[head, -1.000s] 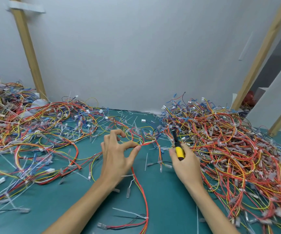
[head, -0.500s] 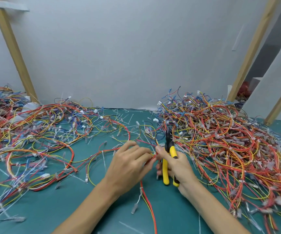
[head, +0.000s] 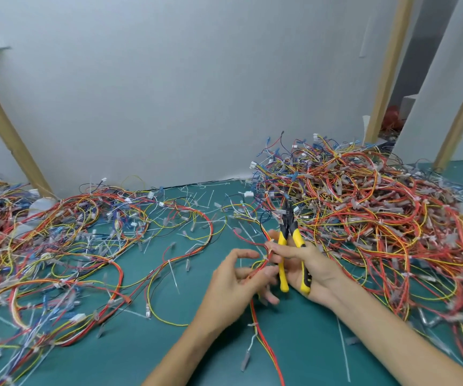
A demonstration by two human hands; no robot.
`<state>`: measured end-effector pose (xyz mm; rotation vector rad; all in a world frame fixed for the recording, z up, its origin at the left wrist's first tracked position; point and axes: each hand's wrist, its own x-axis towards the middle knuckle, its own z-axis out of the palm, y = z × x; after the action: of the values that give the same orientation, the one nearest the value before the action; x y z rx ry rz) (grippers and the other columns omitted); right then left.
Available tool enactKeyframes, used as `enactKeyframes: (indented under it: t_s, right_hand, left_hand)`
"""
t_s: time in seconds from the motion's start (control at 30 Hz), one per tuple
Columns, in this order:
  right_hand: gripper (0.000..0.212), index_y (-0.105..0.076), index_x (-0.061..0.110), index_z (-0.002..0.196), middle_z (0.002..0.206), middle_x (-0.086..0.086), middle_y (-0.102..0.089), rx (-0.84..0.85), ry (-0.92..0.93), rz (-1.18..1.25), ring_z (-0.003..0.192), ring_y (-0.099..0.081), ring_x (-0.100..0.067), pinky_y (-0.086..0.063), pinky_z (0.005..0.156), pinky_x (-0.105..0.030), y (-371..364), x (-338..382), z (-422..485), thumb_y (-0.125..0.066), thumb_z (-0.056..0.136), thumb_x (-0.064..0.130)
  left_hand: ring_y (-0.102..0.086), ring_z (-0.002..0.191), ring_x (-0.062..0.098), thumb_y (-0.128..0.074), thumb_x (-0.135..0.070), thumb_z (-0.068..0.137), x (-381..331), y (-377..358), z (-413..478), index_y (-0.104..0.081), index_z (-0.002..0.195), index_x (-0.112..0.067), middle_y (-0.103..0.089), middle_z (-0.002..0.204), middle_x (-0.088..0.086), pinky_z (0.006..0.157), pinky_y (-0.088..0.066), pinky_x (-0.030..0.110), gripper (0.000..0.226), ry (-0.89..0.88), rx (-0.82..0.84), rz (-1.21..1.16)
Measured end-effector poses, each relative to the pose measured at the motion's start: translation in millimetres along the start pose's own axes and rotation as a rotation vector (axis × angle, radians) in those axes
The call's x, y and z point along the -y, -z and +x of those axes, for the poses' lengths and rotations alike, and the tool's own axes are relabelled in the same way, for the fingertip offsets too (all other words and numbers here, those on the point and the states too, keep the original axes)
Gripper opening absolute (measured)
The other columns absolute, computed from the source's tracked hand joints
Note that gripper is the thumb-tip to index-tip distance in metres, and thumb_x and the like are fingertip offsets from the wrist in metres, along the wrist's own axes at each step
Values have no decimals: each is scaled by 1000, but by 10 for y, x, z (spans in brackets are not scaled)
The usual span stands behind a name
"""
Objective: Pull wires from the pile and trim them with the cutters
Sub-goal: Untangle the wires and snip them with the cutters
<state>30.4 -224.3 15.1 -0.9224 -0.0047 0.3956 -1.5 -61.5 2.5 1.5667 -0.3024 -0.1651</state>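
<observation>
Over green mat (head: 308, 346), my left hand (head: 234, 282) has brought its pinched wire (head: 255, 316) beside the cutters (head: 282, 260) my right hand (head: 312, 264) grips, so trimming looks next.

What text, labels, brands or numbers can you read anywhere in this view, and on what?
No text can be read in this view.
Cutters in the right hand: yellow grips, no brand visible.
Red and yellow wires in the left hand: no printed tag shows.
White plugs on the wire pile: too small and blurred to show print.
Wall: no writing.
</observation>
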Motion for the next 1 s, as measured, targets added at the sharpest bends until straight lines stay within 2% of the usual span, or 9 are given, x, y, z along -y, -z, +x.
enactKeyframes:
  t_s: [0.07, 0.17, 0.3, 0.4, 0.5, 0.7, 0.77, 0.93, 1.0]
  right_hand:
    - [33, -63, 6, 109, 72, -5, -60, 24, 22, -3, 53, -50, -14, -46, 49, -28, 12, -9, 5, -64, 77, -1]
    - [31, -67, 6, 106, 72, -5, -58, 29, 66, -81, 53, -50, -14, -45, 47, -26, -8, -53, 10, -68, 76, 1]
    - [44, -64, 5, 117, 74, -6, -60, 88, 91, -163, 57, -57, -19, -48, 49, -28, -15, -58, -15, -72, 74, -3]
    - [53, -62, 8, 117, 76, -5, -60, 44, 103, -305, 65, -61, -20, -49, 56, -30, -41, -59, -30, -81, 68, -1]
    - [45, -65, 13, 108, 74, -2, -63, -92, 141, -381, 67, -63, -17, -50, 62, -34, -82, -100, -20, -81, 65, 13]
    - [12, -66, 13, 99, 75, -5, -70, -232, 212, -312, 58, -62, -15, -52, 51, -27, -137, -174, -19, -69, 87, 9]
    - [8, -66, 11, 98, 80, -6, -73, -254, 221, -272, 59, -62, -16, -53, 52, -28, -141, -176, -7, -67, 90, 13]
    - [6, -64, 11, 93, 83, -10, -74, -297, 195, -92, 61, -66, -16, -54, 51, -29, -102, -149, 27, -67, 89, 7]
    - [9, -64, 10, 90, 79, -10, -71, -256, 162, -22, 61, -65, -17, -54, 51, -30, -89, -121, 24, -69, 83, 8]
  left_hand:
    - [-60, 51, 18, -62, -39, 89, -16, 80, 30, -59, 110, -9, -75, 87, 8, 60, -51, 25, 37, 22, 95, 63]
    - [-45, 48, 11, -56, -42, 94, -33, 147, 44, -66, 97, -17, -65, 68, -6, 49, -35, 18, 27, 37, 185, 94]
    - [-37, 48, 8, -48, -37, 87, -53, 93, 81, -56, 83, -15, -46, 53, -6, 45, -27, 16, 23, 138, 247, 23]
    - [-34, 51, 6, -40, -25, 102, -19, 73, 58, -48, 90, -10, -44, 56, -13, 49, -28, 15, 21, 123, 211, 85]
    - [-34, 57, 9, -37, -32, 103, 8, 29, -16, -46, 98, -1, -43, 59, -15, 54, -31, 21, 32, -27, 111, 293]
    - [-37, 54, 14, -34, -30, 105, 28, -73, -60, -39, 86, -18, -46, 57, -11, 55, -30, 31, 23, -225, -2, 566]
    - [-38, 54, 16, -32, -31, 105, 47, -85, -64, -35, 84, -23, -49, 59, -14, 55, -29, 34, 22, -263, -29, 632]
    - [-42, 57, 31, -23, -48, 98, 103, -114, -66, -27, 81, -29, -41, 55, 1, 56, -32, 45, 26, -296, -90, 730]
    - [-41, 55, 27, -23, -51, 97, 99, -115, -58, -28, 80, -30, -41, 54, 1, 56, -33, 44, 28, -329, -73, 735]
